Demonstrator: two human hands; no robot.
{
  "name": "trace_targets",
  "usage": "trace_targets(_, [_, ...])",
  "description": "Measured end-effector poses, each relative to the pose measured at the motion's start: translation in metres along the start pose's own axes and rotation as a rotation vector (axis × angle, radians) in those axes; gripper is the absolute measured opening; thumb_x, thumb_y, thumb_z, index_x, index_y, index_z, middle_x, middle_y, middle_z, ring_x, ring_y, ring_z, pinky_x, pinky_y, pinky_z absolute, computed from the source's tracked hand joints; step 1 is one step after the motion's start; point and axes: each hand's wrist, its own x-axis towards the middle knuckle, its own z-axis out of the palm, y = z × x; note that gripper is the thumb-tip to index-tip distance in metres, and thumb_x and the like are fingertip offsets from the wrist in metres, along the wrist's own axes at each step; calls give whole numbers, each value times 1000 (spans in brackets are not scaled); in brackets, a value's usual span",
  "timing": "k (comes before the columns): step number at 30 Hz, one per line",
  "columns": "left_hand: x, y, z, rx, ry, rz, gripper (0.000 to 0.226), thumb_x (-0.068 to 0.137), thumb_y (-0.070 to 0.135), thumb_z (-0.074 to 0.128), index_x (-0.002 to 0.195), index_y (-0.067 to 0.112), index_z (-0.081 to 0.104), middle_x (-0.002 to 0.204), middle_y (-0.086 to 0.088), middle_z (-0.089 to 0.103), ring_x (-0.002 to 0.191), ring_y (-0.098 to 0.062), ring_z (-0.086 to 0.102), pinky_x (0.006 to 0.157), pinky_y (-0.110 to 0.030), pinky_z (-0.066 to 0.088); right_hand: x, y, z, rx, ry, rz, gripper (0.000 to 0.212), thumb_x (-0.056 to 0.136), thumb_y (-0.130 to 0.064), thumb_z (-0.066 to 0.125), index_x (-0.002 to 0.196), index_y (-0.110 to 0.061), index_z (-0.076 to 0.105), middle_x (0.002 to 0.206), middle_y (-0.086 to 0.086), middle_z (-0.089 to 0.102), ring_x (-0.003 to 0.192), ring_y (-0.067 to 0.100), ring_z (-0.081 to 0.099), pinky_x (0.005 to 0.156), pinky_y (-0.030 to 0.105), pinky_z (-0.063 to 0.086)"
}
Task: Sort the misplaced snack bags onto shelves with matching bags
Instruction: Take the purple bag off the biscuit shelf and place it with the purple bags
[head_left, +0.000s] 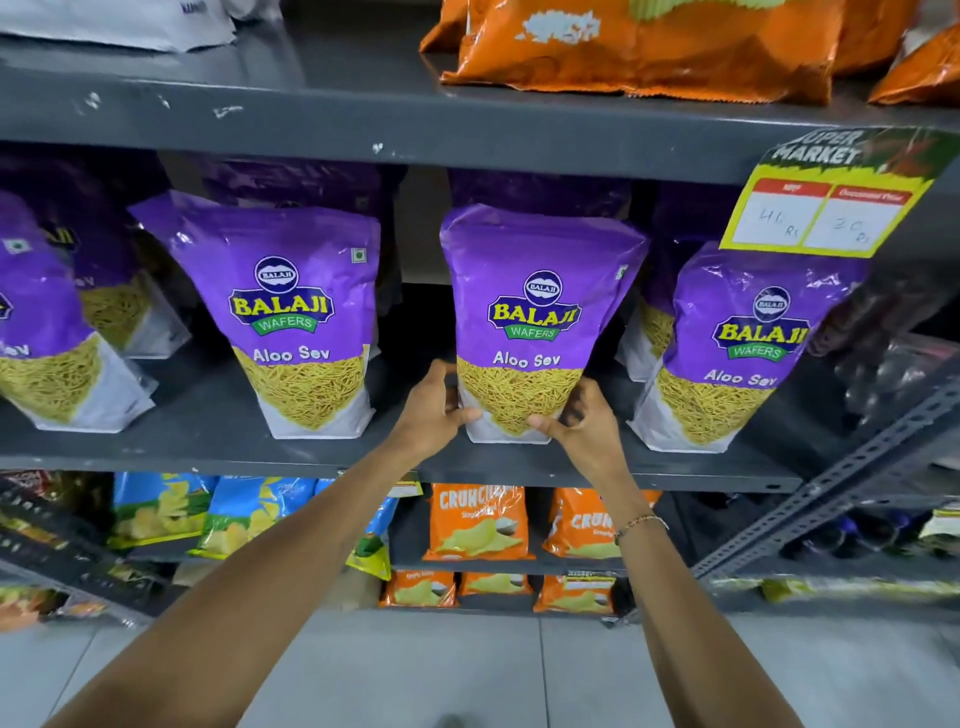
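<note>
Grey metal shelving (332, 457) fills the view, with a pale tiled floor (467, 670) below it. On the middle shelf we see a row of purple snack bags labelled Aloo Sev, all standing upright. We hold the centre purple bag (537, 312) at its base with both hands. Our left hand (434, 410) grips the lower left corner, thumb across the front of the bag. Our right hand (582, 418) grips the lower right corner, thumb likewise on the front, fingers curled behind the edge. The bag stands between the two hands, its bottom resting on or just above the shelf; we cannot tell which. Matching purple bags stand to its left (293, 317) and right (737, 343), apart from it. Orange bags (478, 522) and blue bags (249, 512) occupy the lower shelf. A price tag (826, 208) hangs from the upper shelf edge at right.
</note>
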Motion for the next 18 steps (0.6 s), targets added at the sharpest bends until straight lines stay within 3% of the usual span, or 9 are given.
trace_targets(4, [3,1,-4,54,-35,-7,49,79,9,71,116,9,39,126,-12,60,113,-25,61,96,-40,52,-1,3,-1,15,-6,-20,69,66,-16,82,124,-11,46,106,-13,63,102,4,62,80,13,53])
trace_targets(8, [2,2,-1,38,-35,-1,49,81,7,68,119,8,38,130,-12,58,119,-25,57,99,-40,50,0,5,-1,2,13,-40,69,65,-19,84,123,-10,48,110,-3,65,104,10,63,82,16,54])
trace_targets(13, [0,1,3,11,-27,5,46,81,6,67,118,8,39,129,-13,58,118,-26,58,100,-43,50,0,7,-5,-8,28,-46,70,63,-19,84,123,-7,49,112,1,65,107,16,63,90,31,53])
trace_targets(16, [0,1,4,-2,-21,0,46,81,5,67,119,6,39,128,-13,58,116,-25,59,98,-39,50,0,5,-6,-8,14,-36,71,64,-19,84,124,-9,48,112,-2,64,104,12,62,89,27,52])
trace_targets(18, [-1,2,4,4,-12,-1,47,82,5,66,120,6,39,128,-13,58,114,-22,59,95,-35,50,0,2,-7,-16,2,-36,71,64,-20,84,125,-12,48,112,-5,63,101,5,61,84,17,52])
